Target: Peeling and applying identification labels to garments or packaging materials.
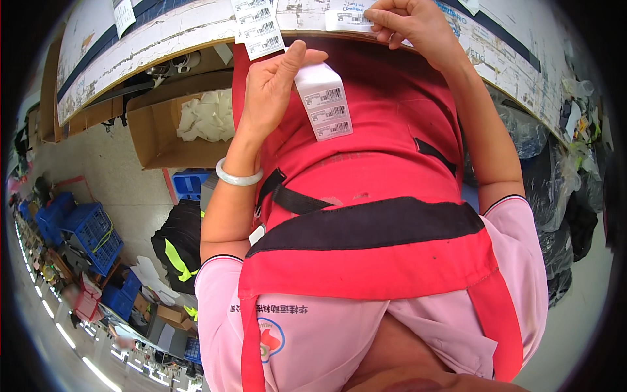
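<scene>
My left hand [274,81] is closed, thumb up, on a strip of white barcode labels [328,112]. The lower part of that strip hangs in front of the red apron, with printed labels facing up. My right hand [415,29] is at the table edge, its thumb and fingertips pinched at the right end of a small white label [346,21] with print on it. A second label strip [264,40] lies on the table to the left and overhangs the edge, just beyond my left hand.
The worn white table [157,59] spans the top. Below its left part stands a cardboard box [149,134] with pale scraps [208,117]. Blue crates [95,236] and a black bundle [179,238] are on the left. Plastic bags [552,189] crowd the right. A paper slip [124,14] lies far left.
</scene>
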Demonstrator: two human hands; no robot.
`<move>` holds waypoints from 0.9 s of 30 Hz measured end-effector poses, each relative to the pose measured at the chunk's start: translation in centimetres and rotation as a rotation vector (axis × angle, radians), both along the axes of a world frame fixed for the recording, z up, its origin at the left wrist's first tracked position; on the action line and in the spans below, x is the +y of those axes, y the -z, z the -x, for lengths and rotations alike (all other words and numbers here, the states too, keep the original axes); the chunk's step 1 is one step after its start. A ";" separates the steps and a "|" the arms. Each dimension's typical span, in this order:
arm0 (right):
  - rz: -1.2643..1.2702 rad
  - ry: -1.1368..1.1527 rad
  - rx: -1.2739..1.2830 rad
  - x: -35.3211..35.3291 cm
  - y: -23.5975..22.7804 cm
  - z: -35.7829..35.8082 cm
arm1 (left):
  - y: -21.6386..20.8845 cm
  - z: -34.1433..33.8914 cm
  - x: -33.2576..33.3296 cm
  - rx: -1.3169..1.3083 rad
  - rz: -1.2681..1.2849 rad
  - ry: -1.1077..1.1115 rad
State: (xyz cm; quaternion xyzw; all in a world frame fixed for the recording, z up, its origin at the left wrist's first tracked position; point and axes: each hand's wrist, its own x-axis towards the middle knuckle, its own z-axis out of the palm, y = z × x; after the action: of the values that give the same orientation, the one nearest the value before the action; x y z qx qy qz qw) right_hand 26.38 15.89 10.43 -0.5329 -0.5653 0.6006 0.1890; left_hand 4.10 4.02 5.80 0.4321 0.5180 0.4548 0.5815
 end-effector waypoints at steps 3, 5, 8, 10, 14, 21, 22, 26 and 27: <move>0.005 0.013 -0.015 0.0 0.1 0.6 | 0.1 -0.1 0.0 0.005 -0.005 -0.021; 0.010 0.023 -0.001 0.2 1.3 0.1 | 0.0 -0.2 0.1 0.006 -0.010 -0.011; 0.008 0.028 -0.009 0.1 1.0 0.4 | 0.0 -0.4 0.1 -0.017 0.004 -0.011; -0.001 0.029 -0.033 0.1 0.8 0.6 | 0.0 -0.4 0.0 -0.022 0.016 -0.012; 0.014 0.013 -0.040 0.2 0.7 0.7 | 0.1 -0.4 0.0 -0.023 0.026 -0.016; 0.004 -0.001 -0.040 0.2 0.8 0.8 | 0.3 -0.4 0.0 -0.011 0.024 -0.010; 0.005 -0.001 -0.040 0.1 0.7 0.8 | 0.3 -0.5 -0.1 -0.015 0.023 -0.015; -0.063 -0.024 -0.108 -0.2 0.6 1.2 | 0.3 -0.5 0.0 -0.004 0.026 -0.013; -0.098 -0.040 -0.132 -0.2 0.6 1.3 | 0.3 -0.5 0.0 -0.004 0.025 -0.011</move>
State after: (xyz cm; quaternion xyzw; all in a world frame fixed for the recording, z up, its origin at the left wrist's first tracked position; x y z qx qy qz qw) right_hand 25.08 15.64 9.84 -0.5500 -0.6159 0.5394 0.1653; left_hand 4.59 3.99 5.53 0.4210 0.5249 0.4523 0.5854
